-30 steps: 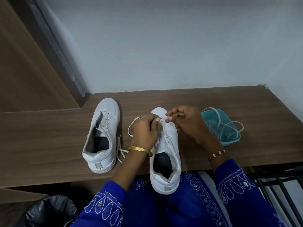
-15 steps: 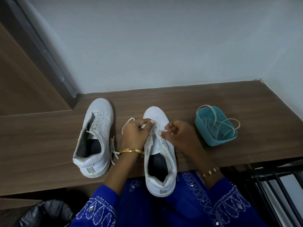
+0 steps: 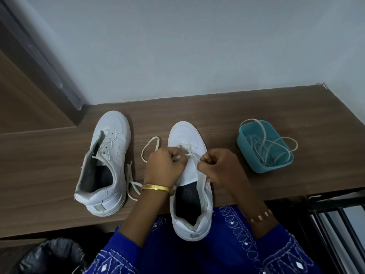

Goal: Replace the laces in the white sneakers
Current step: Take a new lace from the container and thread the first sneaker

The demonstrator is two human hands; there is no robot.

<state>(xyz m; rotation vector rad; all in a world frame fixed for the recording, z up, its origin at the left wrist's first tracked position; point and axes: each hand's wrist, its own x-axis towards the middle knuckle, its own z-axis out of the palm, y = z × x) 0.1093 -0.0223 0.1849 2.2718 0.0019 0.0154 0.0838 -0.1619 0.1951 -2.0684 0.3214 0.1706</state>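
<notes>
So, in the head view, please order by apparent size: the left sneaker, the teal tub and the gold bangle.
1. left sneaker
2. teal tub
3. gold bangle
The bangle is partly hidden round the wrist, yet clearly smallest.

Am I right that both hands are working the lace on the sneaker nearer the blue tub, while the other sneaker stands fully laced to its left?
Not quite. The head view shows the left hand and right hand pinching the lace on the sneaker nearer the blue tub, but the other sneaker is not fully laced: its upper eyelets are bare.
</notes>
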